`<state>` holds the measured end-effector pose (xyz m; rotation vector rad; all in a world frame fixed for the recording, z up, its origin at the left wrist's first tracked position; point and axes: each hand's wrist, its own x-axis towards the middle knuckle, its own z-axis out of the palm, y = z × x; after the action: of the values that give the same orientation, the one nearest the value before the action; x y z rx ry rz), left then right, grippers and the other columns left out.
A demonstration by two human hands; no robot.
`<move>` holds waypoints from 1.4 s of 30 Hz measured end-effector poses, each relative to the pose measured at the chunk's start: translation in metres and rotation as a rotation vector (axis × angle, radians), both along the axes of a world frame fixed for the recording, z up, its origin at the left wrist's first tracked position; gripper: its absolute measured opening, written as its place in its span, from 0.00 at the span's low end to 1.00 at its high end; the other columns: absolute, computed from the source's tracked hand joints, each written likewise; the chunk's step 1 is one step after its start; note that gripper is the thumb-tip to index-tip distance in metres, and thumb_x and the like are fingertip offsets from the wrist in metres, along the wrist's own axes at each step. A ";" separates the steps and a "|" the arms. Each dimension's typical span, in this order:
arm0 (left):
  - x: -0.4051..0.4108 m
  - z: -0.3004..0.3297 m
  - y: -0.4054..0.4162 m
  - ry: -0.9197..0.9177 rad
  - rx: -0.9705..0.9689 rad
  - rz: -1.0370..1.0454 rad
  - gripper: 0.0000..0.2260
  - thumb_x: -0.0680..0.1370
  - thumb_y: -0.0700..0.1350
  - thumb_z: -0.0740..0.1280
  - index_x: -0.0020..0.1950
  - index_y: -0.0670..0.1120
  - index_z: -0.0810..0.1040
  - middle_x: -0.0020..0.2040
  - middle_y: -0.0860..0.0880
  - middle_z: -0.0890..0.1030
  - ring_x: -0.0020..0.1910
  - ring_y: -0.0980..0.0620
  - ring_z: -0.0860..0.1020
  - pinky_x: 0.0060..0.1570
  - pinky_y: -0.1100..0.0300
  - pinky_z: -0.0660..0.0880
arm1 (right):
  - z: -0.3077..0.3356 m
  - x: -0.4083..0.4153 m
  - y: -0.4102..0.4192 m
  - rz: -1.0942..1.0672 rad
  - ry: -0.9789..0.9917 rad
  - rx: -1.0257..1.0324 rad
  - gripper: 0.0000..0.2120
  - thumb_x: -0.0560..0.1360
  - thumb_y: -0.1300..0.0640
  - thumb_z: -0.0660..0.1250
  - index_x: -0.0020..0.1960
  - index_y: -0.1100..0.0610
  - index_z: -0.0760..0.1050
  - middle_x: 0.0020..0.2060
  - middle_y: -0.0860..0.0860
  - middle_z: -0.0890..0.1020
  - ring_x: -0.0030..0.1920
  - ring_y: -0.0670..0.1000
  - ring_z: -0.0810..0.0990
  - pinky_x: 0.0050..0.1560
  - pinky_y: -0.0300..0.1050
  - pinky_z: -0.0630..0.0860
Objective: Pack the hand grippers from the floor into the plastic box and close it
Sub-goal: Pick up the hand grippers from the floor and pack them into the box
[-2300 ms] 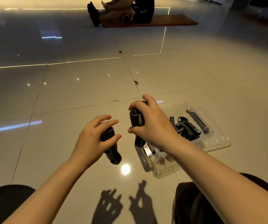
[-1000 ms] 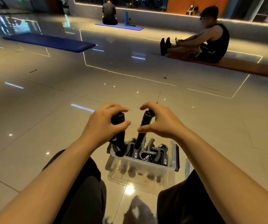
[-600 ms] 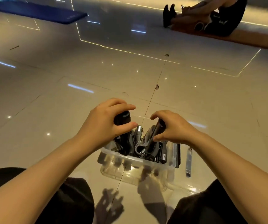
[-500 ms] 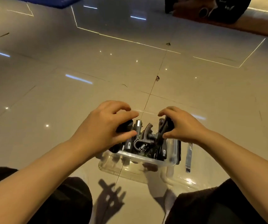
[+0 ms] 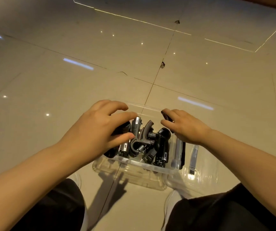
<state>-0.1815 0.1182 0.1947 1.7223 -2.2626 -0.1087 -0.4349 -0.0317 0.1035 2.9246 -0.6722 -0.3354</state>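
Both hands (image 5: 99,130) lower than before, grippers (image 5: 144,140) now down inside box (image 5: 150,167).

- Glossy beige tiled floor (image 5: 200,77), crossed by dark grout lines, dotted with small light reflections, with chipped spots along the joint running to the far side.
- Clear rectangular plastic box (image 5: 147,166), resting on the floor in the near middle, astride a grout line, with black hand grippers (image 5: 144,144) heaped inside.
- Clear plastic lid (image 5: 198,174), lying flat on the floor just right of the box.
- Thin bright lines on the far floor.
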 end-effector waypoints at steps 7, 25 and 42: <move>0.012 -0.008 0.003 -0.055 0.009 0.067 0.22 0.75 0.59 0.61 0.63 0.49 0.77 0.62 0.46 0.76 0.57 0.44 0.75 0.54 0.50 0.74 | -0.029 0.004 0.012 0.308 0.095 0.093 0.28 0.62 0.68 0.75 0.59 0.59 0.69 0.63 0.63 0.71 0.55 0.63 0.76 0.47 0.56 0.80; 0.014 -0.019 0.006 -0.061 0.077 0.047 0.19 0.74 0.59 0.60 0.57 0.50 0.81 0.61 0.48 0.77 0.56 0.48 0.76 0.53 0.59 0.70 | -0.057 0.023 0.018 0.386 0.411 0.290 0.30 0.73 0.61 0.67 0.72 0.55 0.60 0.68 0.56 0.67 0.64 0.57 0.68 0.58 0.52 0.71; 0.024 -0.018 0.014 -0.046 0.071 0.029 0.19 0.74 0.58 0.60 0.56 0.50 0.81 0.61 0.47 0.77 0.55 0.47 0.77 0.52 0.58 0.73 | -0.066 0.038 0.007 0.217 0.489 0.385 0.38 0.66 0.50 0.75 0.71 0.52 0.61 0.66 0.52 0.71 0.65 0.54 0.68 0.64 0.53 0.68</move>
<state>-0.1572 0.1321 0.1768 1.8100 -2.2919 -0.1462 -0.3973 -0.0243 0.0374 3.0163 -0.2342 -1.2172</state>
